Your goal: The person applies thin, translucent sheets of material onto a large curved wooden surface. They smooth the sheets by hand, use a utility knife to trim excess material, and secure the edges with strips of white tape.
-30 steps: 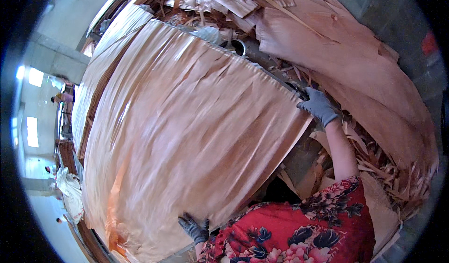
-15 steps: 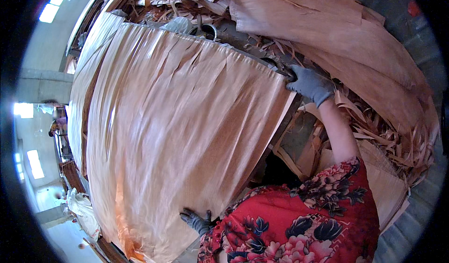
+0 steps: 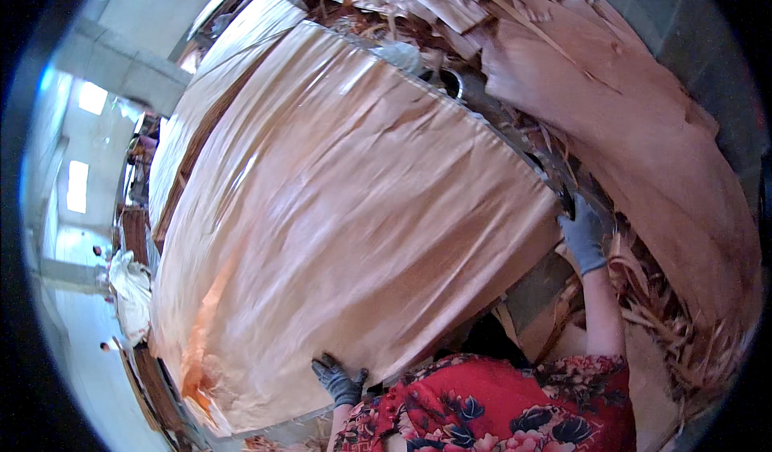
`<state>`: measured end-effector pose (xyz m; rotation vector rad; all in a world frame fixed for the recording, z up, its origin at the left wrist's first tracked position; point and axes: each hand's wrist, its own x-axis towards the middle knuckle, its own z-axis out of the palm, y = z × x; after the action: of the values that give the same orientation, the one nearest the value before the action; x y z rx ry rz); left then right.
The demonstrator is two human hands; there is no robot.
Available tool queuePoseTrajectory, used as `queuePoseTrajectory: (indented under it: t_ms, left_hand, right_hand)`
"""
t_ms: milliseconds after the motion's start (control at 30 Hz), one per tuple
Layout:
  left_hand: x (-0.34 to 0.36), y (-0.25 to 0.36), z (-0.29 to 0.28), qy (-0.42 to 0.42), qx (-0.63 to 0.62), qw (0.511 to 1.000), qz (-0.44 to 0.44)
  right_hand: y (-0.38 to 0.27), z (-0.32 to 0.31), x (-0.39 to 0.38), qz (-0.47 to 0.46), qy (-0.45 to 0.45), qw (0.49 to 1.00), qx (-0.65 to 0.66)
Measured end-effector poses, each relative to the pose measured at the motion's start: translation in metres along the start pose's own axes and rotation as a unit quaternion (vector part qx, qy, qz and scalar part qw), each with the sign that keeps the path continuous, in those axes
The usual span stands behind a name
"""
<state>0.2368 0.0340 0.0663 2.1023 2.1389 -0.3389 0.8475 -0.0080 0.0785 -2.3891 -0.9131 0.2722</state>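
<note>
Right hand point(image 3: 584, 233), in a gray glove, at the right corner of a broad, thin wood sheet point(image 3: 362, 211), close beside a small dark piece point(image 3: 568, 203). Cannot tell a clamp on the sheet's edge from a hold on the dark piece. Left hand point(image 3: 341, 381), gloved in gray too, laid on top of the sheet near its close edge, fingers apart and spread. Underneath and ahead, the sheet itself, filling the middle of the view, with long ripples across it and shiny patches toward the left. Near its lower left corner, a bright orange streak point(image 3: 197, 367). Between the arms, a red flowered shirt point(image 3: 515, 408). Just past the sheet's far edge, a metal ring point(image 3: 455, 84) and some crumpled clear plastic point(image 3: 400, 56). Farther right, curled wood scraps point(image 3: 643, 299) beside more wood sheets point(image 3: 635, 138), lying loose and overlapping. Off to the left, a stack of wood point(image 3: 213, 70) with brown layered edges. Beyond that, a white sack point(image 3: 130, 291), and bright windows point(image 3: 77, 186) in the wall.
</note>
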Motion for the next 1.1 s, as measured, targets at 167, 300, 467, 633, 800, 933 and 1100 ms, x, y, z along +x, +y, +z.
queuePoseTrajectory:
  t_ms: [167, 300, 467, 633, 800, 933, 1100]
  left_hand:
    - [-0.006, -0.002, 0.002, 0.009, 0.041, 0.999, 0.009]
    - [-0.008, -0.002, 0.005, 0.015, 0.022, 1.000, 0.015]
    - [-0.008, -0.004, 0.011, 0.015, 0.030, 0.999, 0.021]
    - [-0.006, 0.000, 0.009, 0.019, 0.023, 0.999, 0.015]
    - [-0.008, 0.000, 0.008, 0.028, 0.023, 0.999, 0.020]
    - [-0.007, -0.004, 0.007, 0.041, 0.011, 0.999, 0.025]
    - [-0.007, -0.001, 0.006, 0.030, 0.026, 0.999, 0.014]
  right_hand:
    - [-0.023, -0.018, 0.001, 0.043, -0.042, 0.996, 0.058]
    - [-0.019, -0.016, 0.002, 0.038, -0.043, 0.998, 0.014]
    - [-0.009, -0.010, -0.002, -0.008, 0.004, 1.000, -0.003]
    - [0.020, 0.001, 0.002, 0.011, -0.014, 0.998, -0.056]
    - [0.028, 0.012, 0.003, 0.044, -0.016, 0.996, 0.079]
    - [0.027, 0.011, 0.006, 0.055, -0.032, 0.994, 0.091]
    - [0.026, 0.006, 0.006, 0.039, -0.036, 0.983, 0.176]
